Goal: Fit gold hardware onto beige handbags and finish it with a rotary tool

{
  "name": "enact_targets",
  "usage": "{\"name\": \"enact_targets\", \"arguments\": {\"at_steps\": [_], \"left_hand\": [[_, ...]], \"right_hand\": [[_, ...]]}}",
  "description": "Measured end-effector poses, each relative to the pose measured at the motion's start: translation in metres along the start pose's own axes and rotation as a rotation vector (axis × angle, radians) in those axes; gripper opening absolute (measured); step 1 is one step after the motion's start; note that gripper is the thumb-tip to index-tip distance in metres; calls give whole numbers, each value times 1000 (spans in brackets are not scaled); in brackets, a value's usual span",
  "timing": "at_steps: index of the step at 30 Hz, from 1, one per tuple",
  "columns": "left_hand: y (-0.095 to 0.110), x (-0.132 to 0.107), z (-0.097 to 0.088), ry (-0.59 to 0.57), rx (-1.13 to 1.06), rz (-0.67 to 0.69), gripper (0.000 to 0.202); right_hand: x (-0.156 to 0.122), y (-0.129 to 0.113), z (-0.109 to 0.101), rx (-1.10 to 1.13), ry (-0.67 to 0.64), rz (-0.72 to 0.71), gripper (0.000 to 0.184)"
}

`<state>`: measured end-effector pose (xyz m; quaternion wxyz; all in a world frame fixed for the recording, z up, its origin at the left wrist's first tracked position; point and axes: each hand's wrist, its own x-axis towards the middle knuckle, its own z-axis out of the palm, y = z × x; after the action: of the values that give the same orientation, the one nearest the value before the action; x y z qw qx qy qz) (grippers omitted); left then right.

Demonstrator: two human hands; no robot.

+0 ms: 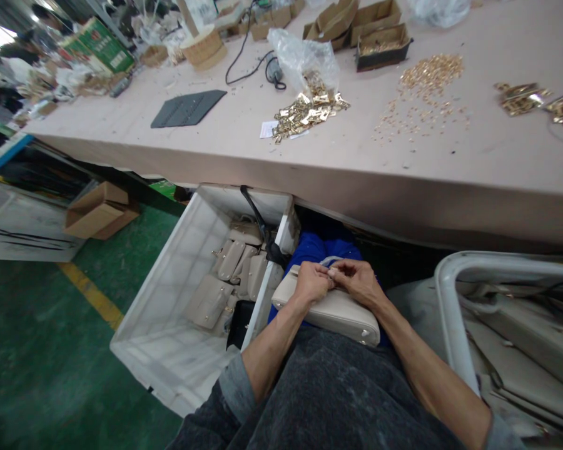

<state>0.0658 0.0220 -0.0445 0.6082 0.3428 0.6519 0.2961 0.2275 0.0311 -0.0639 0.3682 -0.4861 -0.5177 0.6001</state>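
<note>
A beige handbag (340,314) lies across my lap on blue trousers, its base with small metal feet facing me. My left hand (313,281) rests on the bag's upper side, fingers closed in a pinch. Beside it, my right hand (356,281) has its fingertips pressed together, meeting the left fingertips over the bag. Whatever is between the fingers is too small and hidden to name. Part of a pale strap or handle (331,259) shows just beyond the hands.
Left of my legs stands a white bin (157,306) holding several beige bags. At right, another white-rimmed bin (445,312) holds more. The table (216,150) ahead carries gold metal fittings (304,112), small gold pieces (431,72), a dark grey pad (187,108) and cardboard boxes (383,47).
</note>
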Motion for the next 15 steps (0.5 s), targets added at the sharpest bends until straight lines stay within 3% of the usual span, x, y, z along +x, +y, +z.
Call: {"name": "enact_targets", "arguments": {"at_steps": [6,11,15], "left_hand": [[6,-6,1,-33,48,0,21],[6,4,4,9,137,24,21],[10,2,6,-78,180,87,24]], "right_hand": [[2,3,-1,70,44,92,39],[3,1,0,177,59,131,41],[7,7,-3,215,100,162,43]]}}
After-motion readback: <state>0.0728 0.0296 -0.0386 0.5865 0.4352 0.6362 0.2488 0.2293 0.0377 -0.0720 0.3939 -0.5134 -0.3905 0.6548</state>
